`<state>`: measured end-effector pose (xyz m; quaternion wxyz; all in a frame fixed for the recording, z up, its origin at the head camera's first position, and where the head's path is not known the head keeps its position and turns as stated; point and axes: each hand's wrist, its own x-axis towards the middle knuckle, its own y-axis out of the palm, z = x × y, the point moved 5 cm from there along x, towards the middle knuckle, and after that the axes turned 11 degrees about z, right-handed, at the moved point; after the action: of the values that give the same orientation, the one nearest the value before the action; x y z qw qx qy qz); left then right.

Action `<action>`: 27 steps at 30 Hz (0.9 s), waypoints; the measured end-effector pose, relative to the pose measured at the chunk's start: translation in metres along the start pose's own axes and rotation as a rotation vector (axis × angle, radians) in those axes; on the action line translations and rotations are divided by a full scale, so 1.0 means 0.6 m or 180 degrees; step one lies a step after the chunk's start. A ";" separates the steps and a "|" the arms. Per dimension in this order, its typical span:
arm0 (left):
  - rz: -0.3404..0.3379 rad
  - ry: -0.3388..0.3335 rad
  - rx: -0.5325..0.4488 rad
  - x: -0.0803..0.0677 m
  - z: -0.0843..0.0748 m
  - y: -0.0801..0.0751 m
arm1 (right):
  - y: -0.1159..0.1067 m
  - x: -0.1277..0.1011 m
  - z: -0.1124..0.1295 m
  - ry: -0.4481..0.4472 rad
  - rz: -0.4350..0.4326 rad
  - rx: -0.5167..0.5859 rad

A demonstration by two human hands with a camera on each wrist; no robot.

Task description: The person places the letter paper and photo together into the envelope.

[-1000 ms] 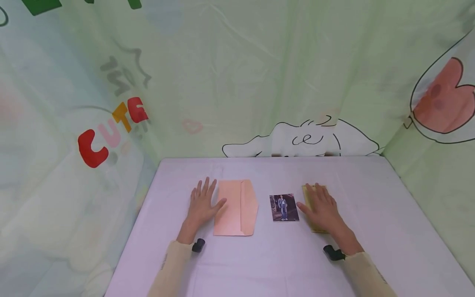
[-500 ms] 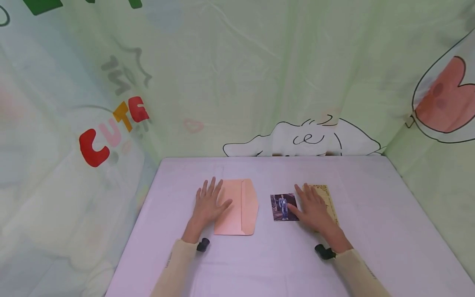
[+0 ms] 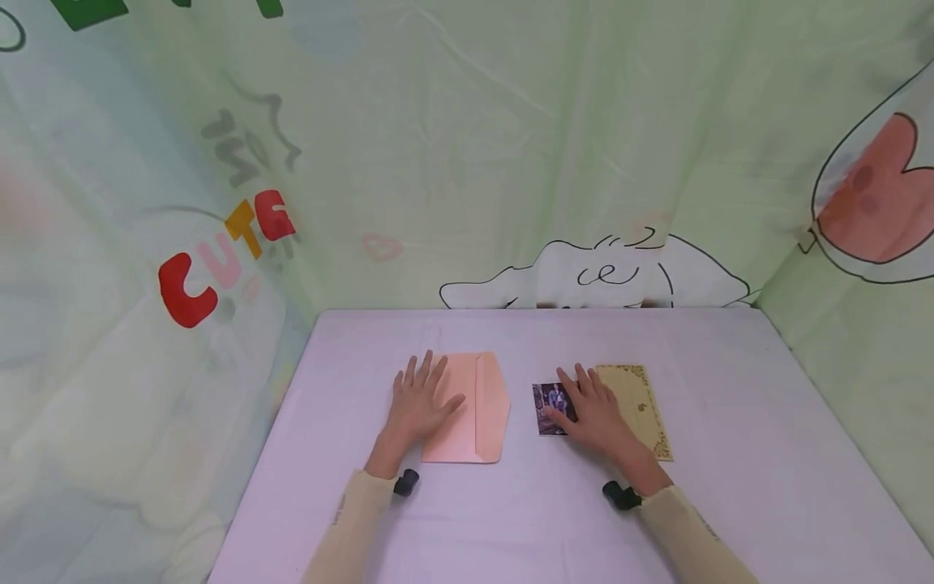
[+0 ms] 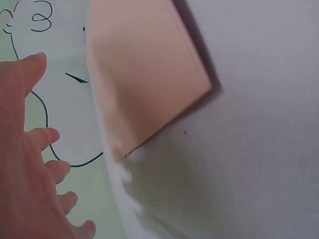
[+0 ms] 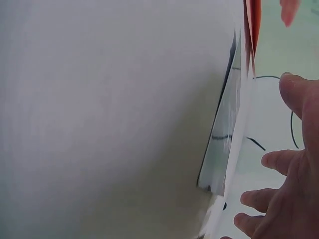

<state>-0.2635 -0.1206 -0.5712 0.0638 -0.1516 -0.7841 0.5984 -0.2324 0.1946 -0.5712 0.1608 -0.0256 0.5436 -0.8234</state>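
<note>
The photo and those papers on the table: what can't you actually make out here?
- Photo: head view, right hand covers its right part; the picture is too small.
- Yellow card: head view, print too small.
- Envelope: head view, left hand hides its left edge.
- Right wrist view: photo seen edge-on.

Pale lilac table (image 3: 730, 454) with peach envelope (image 3: 477, 405), photo (image 3: 546, 410), ornate yellow card (image 3: 645, 405).

photo (image 3: 549, 408) half hidden under right hand (image 3: 594, 411), its picture too small to read
</note>
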 end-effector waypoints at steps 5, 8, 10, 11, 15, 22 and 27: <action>0.0053 0.0009 -0.0026 0.004 -0.007 -0.004 | 0.008 0.008 0.021 -0.0081 0.0014 -0.0012; 0.0029 0.0033 -0.0060 0.008 -0.012 -0.008 | 0.012 0.014 0.033 -0.0150 0.0035 -0.0027; 0.0012 0.0068 -0.0078 0.011 -0.015 -0.010 | 0.014 0.018 0.043 -0.0194 0.0028 -0.0064; 0.0001 0.0085 -0.0077 0.012 -0.016 -0.010 | 0.015 0.020 0.047 -0.0205 0.0045 -0.0093; 0.0015 0.0119 -0.0031 0.013 -0.023 -0.009 | 0.022 0.027 0.067 -0.0279 0.0096 -0.0185; 0.0076 0.0188 -0.0085 0.006 -0.035 0.004 | 0.045 0.033 0.099 -0.0448 0.0352 -0.0291; 0.0133 0.0229 -0.0105 0.006 -0.039 0.016 | 0.048 0.036 0.127 -0.0587 0.0462 -0.0228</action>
<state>-0.2586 -0.0955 -0.5745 0.0770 -0.1904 -0.7877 0.5808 -0.2297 0.1105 -0.5694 0.2683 -0.0675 0.5559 -0.7839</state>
